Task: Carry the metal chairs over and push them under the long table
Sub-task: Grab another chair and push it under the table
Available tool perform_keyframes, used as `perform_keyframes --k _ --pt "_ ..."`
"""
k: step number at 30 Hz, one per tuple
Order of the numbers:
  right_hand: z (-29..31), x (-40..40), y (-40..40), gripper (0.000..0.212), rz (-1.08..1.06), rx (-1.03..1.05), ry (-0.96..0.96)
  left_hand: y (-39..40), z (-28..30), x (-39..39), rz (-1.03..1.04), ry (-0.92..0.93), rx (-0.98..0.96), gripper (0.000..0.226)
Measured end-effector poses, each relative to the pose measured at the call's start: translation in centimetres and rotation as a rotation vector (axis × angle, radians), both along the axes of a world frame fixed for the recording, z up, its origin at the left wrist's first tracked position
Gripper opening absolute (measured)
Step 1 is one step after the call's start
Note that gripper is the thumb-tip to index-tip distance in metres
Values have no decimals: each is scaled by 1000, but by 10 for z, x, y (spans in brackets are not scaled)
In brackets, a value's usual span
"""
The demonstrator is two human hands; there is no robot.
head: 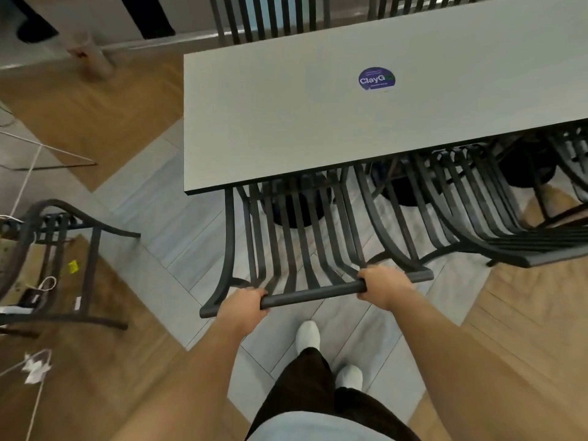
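A dark metal slatted chair [296, 237] stands at the near left end of the long grey table [286, 122], its seat partly under the tabletop. My left hand [243, 302] and my right hand [381, 283] both grip the chair's top back rail, one near each end. A second metal chair [451, 211] sits tucked under the table just to the right. Another metal chair [60, 259] stands apart on the floor at the left edge.
Two more chair backs [270, 17] show on the table's far side. A round purple sticker [376, 78] lies on the tabletop. Cables and paper scraps [36, 366] lie on the floor at left. My white shoes [307, 334] stand on grey tiles behind the chair.
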State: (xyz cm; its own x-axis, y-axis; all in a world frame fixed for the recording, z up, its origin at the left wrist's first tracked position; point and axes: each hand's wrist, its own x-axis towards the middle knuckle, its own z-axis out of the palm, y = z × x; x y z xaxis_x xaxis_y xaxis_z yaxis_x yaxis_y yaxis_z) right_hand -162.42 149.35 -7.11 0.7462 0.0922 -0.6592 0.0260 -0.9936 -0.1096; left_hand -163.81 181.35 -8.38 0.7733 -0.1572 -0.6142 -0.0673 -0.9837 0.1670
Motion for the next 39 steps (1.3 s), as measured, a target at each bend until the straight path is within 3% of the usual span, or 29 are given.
perform_keyframes --k 8,21,39 --pt "-10 -6 -2 20 163 -219 -79 -16 -2 -1 -17 10 144 41" --pt "-10 -7 -56 19 227 -219 -83 -70 -4 -16 -44 -38 197 43" --pt "-16 52 -25 18 185 -179 -100 -44 -3 50 -29 0 204 38"
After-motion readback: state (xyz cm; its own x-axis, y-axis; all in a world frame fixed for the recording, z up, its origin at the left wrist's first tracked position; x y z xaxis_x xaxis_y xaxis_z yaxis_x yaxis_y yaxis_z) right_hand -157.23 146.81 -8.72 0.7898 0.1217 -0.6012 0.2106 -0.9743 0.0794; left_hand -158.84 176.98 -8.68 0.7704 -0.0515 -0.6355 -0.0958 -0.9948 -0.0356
